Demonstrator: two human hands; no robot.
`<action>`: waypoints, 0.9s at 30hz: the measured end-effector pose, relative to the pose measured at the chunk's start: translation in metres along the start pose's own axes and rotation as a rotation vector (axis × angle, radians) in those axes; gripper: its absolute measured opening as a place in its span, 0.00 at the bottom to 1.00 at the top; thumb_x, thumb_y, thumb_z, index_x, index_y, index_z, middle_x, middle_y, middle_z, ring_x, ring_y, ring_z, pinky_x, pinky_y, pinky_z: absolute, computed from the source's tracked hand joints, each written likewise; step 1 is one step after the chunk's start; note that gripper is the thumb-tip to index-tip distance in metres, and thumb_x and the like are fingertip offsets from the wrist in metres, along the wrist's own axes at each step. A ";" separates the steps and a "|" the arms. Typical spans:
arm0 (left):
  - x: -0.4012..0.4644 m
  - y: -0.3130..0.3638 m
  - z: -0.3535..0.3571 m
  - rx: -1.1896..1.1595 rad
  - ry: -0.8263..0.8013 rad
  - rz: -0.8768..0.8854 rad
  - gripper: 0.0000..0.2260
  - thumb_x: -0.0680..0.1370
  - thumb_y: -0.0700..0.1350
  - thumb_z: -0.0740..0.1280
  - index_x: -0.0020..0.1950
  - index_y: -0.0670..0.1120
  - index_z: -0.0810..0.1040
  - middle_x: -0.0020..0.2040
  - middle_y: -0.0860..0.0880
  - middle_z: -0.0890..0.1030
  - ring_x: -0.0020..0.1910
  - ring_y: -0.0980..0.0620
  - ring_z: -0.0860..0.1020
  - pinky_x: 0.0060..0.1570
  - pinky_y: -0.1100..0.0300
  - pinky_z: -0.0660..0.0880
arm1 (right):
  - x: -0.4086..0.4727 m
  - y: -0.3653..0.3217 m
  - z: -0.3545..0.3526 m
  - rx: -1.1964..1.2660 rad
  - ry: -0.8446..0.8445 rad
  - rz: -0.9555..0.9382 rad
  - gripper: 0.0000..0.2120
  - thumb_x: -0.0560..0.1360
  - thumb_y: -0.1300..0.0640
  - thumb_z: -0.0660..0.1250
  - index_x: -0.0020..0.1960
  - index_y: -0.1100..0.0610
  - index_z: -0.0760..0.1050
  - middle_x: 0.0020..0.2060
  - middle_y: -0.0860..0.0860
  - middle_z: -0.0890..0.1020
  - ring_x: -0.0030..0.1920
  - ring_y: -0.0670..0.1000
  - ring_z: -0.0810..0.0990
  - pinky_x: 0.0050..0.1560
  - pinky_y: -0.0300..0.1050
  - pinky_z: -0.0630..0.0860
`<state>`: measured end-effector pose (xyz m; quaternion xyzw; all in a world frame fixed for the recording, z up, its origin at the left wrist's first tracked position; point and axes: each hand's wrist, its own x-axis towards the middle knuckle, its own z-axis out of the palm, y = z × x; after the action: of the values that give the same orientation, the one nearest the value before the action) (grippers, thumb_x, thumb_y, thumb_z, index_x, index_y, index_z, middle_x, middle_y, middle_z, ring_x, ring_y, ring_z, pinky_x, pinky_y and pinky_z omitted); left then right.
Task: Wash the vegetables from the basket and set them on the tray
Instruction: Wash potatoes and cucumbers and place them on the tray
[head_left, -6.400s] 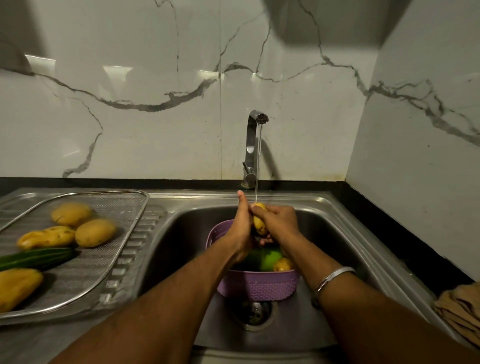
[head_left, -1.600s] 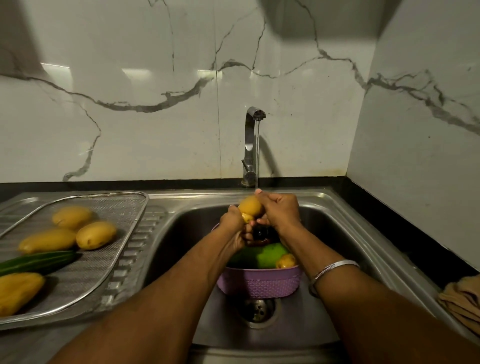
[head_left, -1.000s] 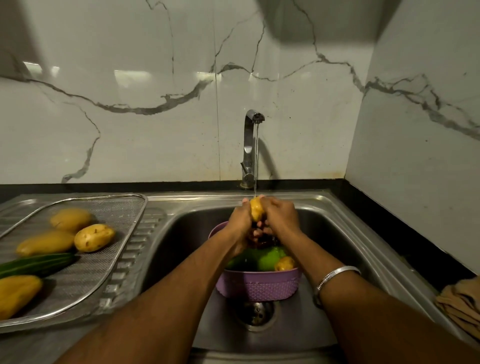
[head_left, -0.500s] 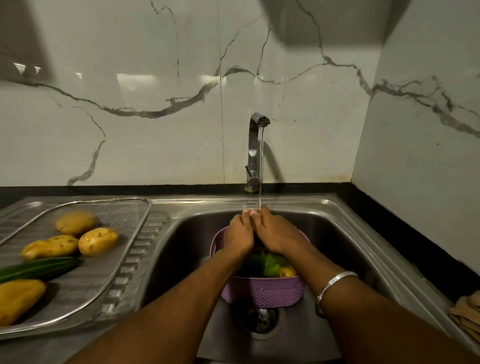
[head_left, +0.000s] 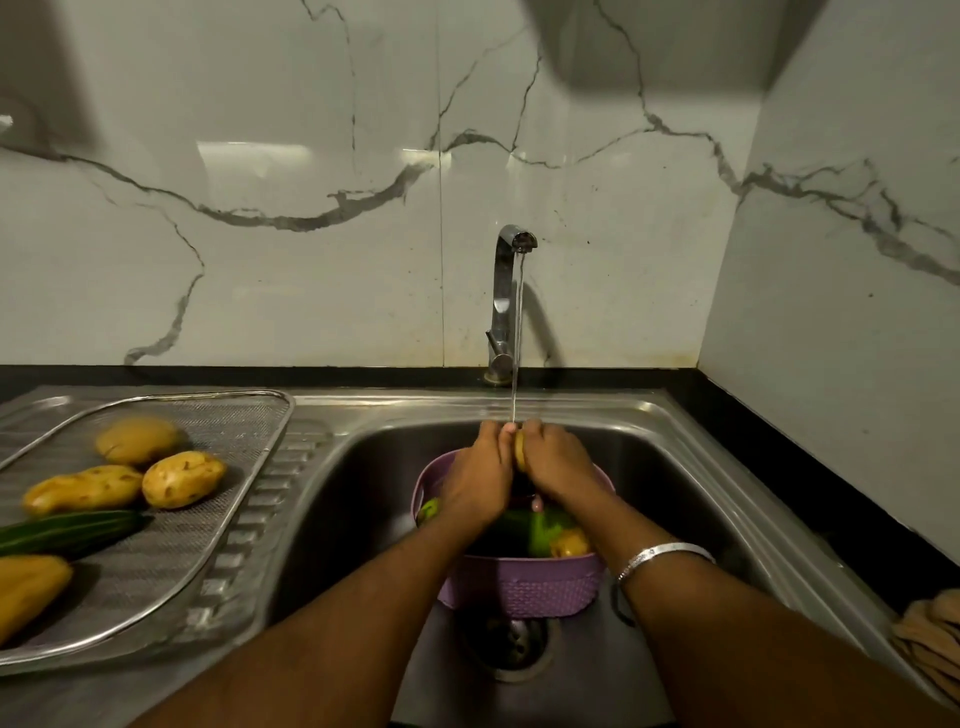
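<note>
Two hands, the left hand (head_left: 475, 475) and right hand (head_left: 558, 462), press together under the thin tap stream (head_left: 516, 338), fingers curled around a small yellow potato (head_left: 520, 451) of which only a sliver shows. Directly below sits the round purple plastic basket (head_left: 519, 584) with green vegetables; the metal mesh tray (head_left: 156, 561) lies well left.

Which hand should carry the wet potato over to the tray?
Probably the left hand. The tray lies on the left side of the sink, so that arm reaches it without crossing. Both hands now hold the potato under the running water.
</note>
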<state>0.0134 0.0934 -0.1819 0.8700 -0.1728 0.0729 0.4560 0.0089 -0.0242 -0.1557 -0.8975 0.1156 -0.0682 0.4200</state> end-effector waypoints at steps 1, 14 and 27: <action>0.004 -0.002 0.001 -0.099 -0.002 -0.118 0.19 0.86 0.57 0.49 0.59 0.46 0.73 0.52 0.43 0.81 0.52 0.45 0.80 0.58 0.44 0.76 | 0.001 0.001 0.001 -0.160 0.008 -0.136 0.22 0.85 0.48 0.48 0.48 0.56 0.77 0.40 0.56 0.81 0.35 0.51 0.79 0.40 0.45 0.74; 0.002 0.000 -0.015 0.214 0.075 0.124 0.19 0.86 0.55 0.48 0.51 0.52 0.77 0.41 0.52 0.80 0.43 0.52 0.79 0.51 0.52 0.75 | 0.004 0.001 0.004 0.093 -0.056 0.057 0.24 0.84 0.45 0.51 0.54 0.60 0.79 0.42 0.60 0.84 0.39 0.57 0.82 0.41 0.48 0.79; 0.010 0.005 -0.007 -0.126 -0.168 -0.228 0.21 0.87 0.49 0.49 0.56 0.36 0.75 0.43 0.37 0.82 0.33 0.45 0.78 0.35 0.51 0.77 | 0.003 0.002 -0.004 -0.148 0.219 -0.122 0.22 0.83 0.45 0.54 0.46 0.58 0.80 0.40 0.56 0.82 0.39 0.55 0.81 0.40 0.46 0.75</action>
<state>0.0208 0.0947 -0.1712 0.8568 -0.1148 -0.0632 0.4987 0.0106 -0.0288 -0.1544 -0.9187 0.1108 -0.1823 0.3325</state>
